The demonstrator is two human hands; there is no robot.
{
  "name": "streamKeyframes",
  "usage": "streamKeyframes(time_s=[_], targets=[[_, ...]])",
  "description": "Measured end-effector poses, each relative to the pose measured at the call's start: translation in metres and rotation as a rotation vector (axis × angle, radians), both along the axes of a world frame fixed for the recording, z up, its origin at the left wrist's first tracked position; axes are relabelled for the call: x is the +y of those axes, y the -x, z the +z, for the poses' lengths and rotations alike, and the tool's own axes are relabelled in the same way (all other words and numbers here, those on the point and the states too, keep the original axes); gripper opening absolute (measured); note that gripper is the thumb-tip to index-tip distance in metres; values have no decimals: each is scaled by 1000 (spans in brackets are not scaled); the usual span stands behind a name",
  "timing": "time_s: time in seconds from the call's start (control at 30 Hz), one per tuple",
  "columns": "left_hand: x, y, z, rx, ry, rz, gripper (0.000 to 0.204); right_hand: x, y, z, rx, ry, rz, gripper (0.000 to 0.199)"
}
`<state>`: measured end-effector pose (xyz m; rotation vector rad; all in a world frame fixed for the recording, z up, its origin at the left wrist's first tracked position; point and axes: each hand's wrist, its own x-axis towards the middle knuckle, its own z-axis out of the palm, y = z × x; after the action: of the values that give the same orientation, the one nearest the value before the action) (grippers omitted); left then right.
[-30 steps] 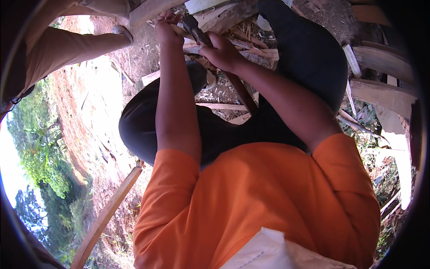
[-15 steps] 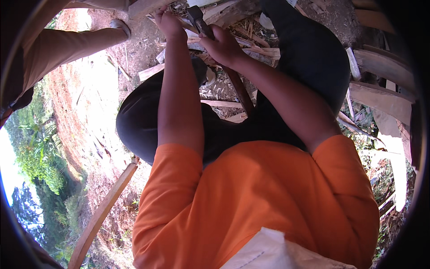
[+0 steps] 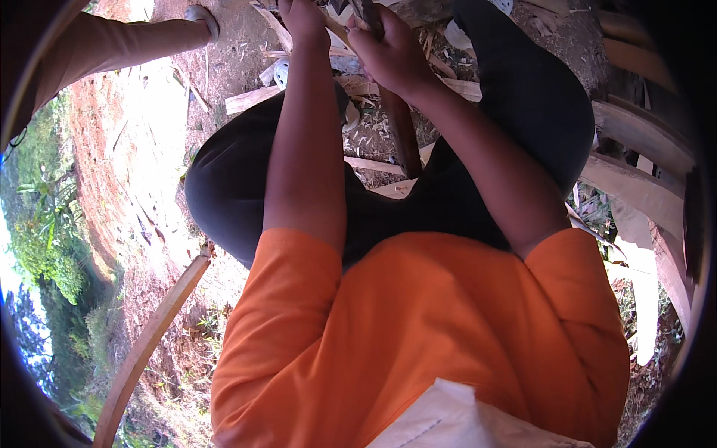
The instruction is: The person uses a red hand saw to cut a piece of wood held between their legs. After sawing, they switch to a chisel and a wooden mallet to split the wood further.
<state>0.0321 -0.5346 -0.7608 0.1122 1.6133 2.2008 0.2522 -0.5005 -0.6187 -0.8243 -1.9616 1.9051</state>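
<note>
My right hand (image 3: 388, 48) is closed around a hammer-like tool (image 3: 367, 19) near its dark, blocky head. The tool's long brown wooden handle (image 3: 402, 134) runs back between my bent legs. Up at the top edge, my left hand (image 3: 305, 22) is partly cut off by the frame. Its visible fingers look curled, but whatever is in them cannot be made out. Split wood and pale chips (image 3: 370, 134) lie on the ground beneath both hands.
Another person's leg (image 3: 142, 41) and shoe stand at the upper left. A curved wooden pole (image 3: 153, 343) leans at the lower left. Planks (image 3: 635, 183) are stacked along the right side. My dark-trousered knees (image 3: 231, 194) spread to both sides.
Both hands have shifted up and slightly right in the picture, so the left fingers and tool head now reach the top edge. The tool's handle stands more upright in view.
</note>
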Motion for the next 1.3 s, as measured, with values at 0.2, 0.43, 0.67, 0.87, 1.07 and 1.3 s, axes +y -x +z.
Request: streamKeyframes(time_s=[0.2,0.43,0.67,0.87,1.07,1.3], targets=[[1,-9,3,-32,-48,10,35,1,0,-25,-100,-52,11,30],[-16,3,-15,12,35,-23,32,-9,-1,-34,-245,-174,83,27],[-22,-18,-2,-95,113,53,28,-16,4,-7,49,-104,36,25],[-4,-11,-1,18,107,56,33,-13,1,-40,-107,-76,-13,25],[24,-27,-8,-37,84,38,35,-3,-6,-42,-146,-121,-45,26],[23,-17,-18,-7,-44,46,35,3,3,-21,14,60,-90,24]])
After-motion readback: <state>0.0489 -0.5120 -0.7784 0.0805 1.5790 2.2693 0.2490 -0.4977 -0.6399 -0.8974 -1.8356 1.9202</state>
